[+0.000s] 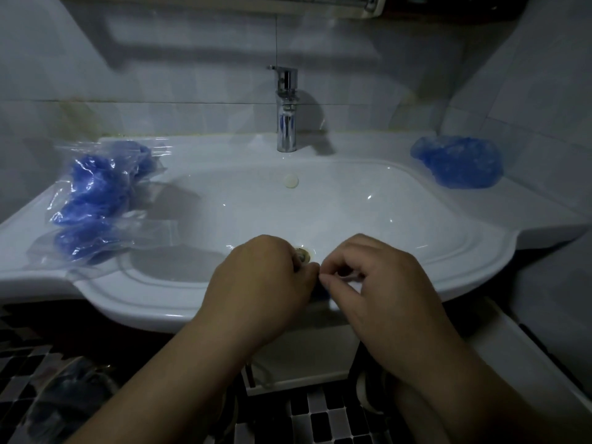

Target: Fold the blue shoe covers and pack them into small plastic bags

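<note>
Several bags [93,200] are already lying packed on the sink's [480,248] left ledge, each showing a blue wad inside clear plastic. They are overlapping, so an exact count is not possible, but at least three seem to be there. Across the basin, on the right rear ledge against the wall, a loose pile [458,161] of blue covers is sitting unbagged, so by my reading the job is past its start but not near its end. Both hands are working close together over the front rim, well apart from either heap. Left hand [259,277]: fingers are curling under, grip closing on something small at the fingertips. Right hand [381,283]: thumb and forefinger are pressing together in a pinch, meeting the left fingertips. Only a blue sliver of the cover [321,294] is showing between and below the hands, so I am judging that one cover is being folded or tucked. Whether a bag is also being held I cannot tell, though something pale is glinting under the right fingers. A chrome tap [287,110] is standing at the back centre, not running as far as can be seen. The drain [304,253] is peeking out just behind the left knuckles, and the basin is looking dry, though the light is dim. Nothing is blocking the reach to the pile, but the open basin is lying between the hands and both heaps, so a dropped cover is likely to be sliding toward the drain. A chequered tile floor [320,418] is showing below.
</note>
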A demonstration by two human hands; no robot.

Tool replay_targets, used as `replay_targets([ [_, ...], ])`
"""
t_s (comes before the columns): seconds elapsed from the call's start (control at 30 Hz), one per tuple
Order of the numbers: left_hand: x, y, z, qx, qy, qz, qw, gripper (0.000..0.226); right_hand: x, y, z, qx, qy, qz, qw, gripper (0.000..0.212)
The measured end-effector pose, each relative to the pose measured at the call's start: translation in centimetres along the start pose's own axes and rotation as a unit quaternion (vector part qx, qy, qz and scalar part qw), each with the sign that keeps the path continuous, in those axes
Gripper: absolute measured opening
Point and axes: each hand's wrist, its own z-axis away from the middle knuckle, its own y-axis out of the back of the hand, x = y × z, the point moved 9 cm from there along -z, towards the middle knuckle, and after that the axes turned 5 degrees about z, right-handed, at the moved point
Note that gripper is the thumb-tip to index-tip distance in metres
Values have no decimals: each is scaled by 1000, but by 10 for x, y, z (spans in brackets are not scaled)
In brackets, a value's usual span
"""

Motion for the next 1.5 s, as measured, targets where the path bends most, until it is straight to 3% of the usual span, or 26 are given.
replay_targets([
  [0.2, 2, 3, -4, 19, 1, 57, 998, 11, 2, -5, -2, -52, 21, 17, 998, 10],
  [0.4, -5, -2, -9, 11, 24, 10, 1000, 22, 6, -8, -16, -114, -12, 18, 993, 16],
  [0.5, -4, -5, -9, -5, 13, -18, 1000, 22, 0, -12, -21, -130, 13, 54, 990, 12],
  [0.57, -3, -1, -8, -14, 6, -17, 1000, 20, -6, -17, -22, -128, 35, 75, 988, 9],
  [0.67, -12, 40, -6, 85, -12, -4, 996, 17, -6, -23, -23, -106, 29, 115, 987, 9],
  [0.77, -38, 85, -3, 178, -28, -103, 978, 48, 1, -12, -24, -41, -18, 87, 995, 13],
  [0.83, -66, 94, -10, 157, 12, -230, 960, 66, 4, -5, -24, -15, -45, 59, 997, 14],
  [0.9, -91, 92, -16, 102, 71, -272, 954, 71, 2, -2, -22, -5, -49, 40, 998, 13],
  [1.0, -111, 90, -19, 60, 122, -281, 950, 61, 0, -1, -20, -3, -52, 10, 999, 12],
  [1.1, -120, 93, -22, 90, 130, -299, 941, 45, 0, 3, -20, 16, -47, -23, 998, 10],
  [1.2, -106, 100, -21, 163, 78, -253, 950, 15, -1, 9, -19, 45, -39, -48, 997, 8],
  [1.3, -61, 105, -12, 214, -50, -136, 966, 14, -4, 18, -17, 81, -28, -65, 994, 7],
  [1.4, -24, 90, -7, 174, -126, -15, 977, 14, -11, 32, -15, 126, 2, -77, 989, 6],
  [1.5, -12, 69, -5, 127, -116, 82, 982, 9, -20, 50, -12, 180, 48, -52, 981, 8],
])
